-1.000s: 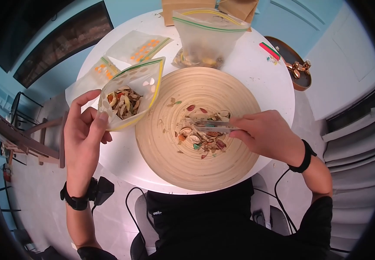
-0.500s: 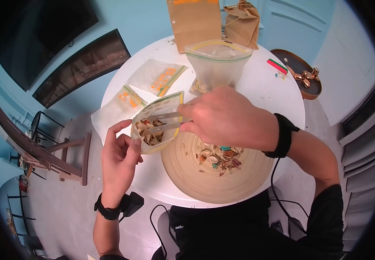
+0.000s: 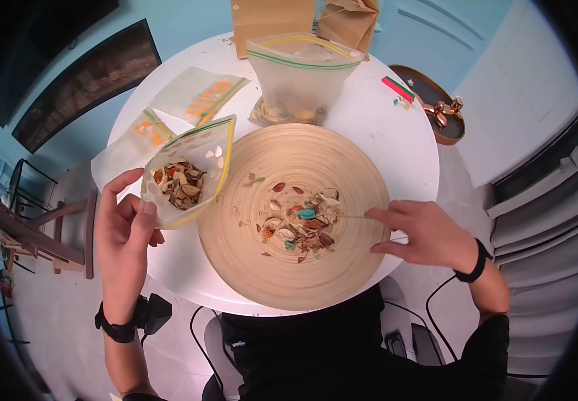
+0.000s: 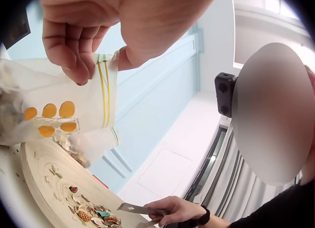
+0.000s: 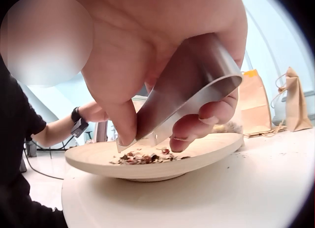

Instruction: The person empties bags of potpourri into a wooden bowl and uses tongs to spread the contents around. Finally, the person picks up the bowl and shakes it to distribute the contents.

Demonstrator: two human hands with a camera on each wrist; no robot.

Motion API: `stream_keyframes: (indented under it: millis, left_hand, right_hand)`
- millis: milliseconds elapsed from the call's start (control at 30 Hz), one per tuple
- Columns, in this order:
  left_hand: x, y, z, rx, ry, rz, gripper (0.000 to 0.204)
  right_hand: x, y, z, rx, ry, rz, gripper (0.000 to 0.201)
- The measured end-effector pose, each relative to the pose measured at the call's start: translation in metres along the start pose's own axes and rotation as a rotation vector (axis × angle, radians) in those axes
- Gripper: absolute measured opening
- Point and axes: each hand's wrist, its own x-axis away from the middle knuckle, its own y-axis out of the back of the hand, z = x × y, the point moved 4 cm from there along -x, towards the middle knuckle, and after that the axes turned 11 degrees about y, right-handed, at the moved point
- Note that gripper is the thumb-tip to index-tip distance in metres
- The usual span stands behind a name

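My left hand [image 3: 125,220] pinches the rim of a clear zip bag [image 3: 199,144], tilted with its mouth open. Dried potpourri pieces [image 3: 183,187] lie inside it. In the left wrist view, orange dots mark that bag's side. Over the right part of a round wooden plate [image 3: 235,274], my right hand [image 3: 429,237] holds metal tongs [image 5: 197,80] between thumb and fingers. The tongs' tips are spread, with nothing between them, at the edge of a potpourri heap [image 3: 292,230] on the plate. A teal piece [image 3: 307,214] stands out on top of that heap.
Behind the plate stands a larger zip bag [image 3: 299,77] with potpourri at its bottom. Two flat zip bags lie at the back left of the white table [image 3: 396,140]. Paper bags [image 3: 272,27] stand at the back, and a red-green strip [image 3: 398,89] lies at the right.
Half a second ago, the tongs reached into the left hand's bag. My right hand has since moved back right to the potpourri heap on the plate. My left hand keeps holding the bag.
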Motion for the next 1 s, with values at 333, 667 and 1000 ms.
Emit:
stream_keyframes:
  millis: [333,667,1000]
  left_hand:
    - [0.002,-0.001,-0.003,-0.047,-0.001,-0.021,0.044]
    - [0.0,-0.001,-0.002,-0.032,-0.007,-0.013,0.045]
    - [0.0,0.0,0.0,-0.035,-0.009,0.0,0.045]
  right_hand:
    - [-0.023,-0.012,-0.004,0.32,0.142,-0.101,0.044]
    - [-0.021,-0.013,-0.008,0.256,0.075,-0.041,0.035]
    - [-0.018,-0.005,-0.005,0.269,0.065,-0.04,0.037]
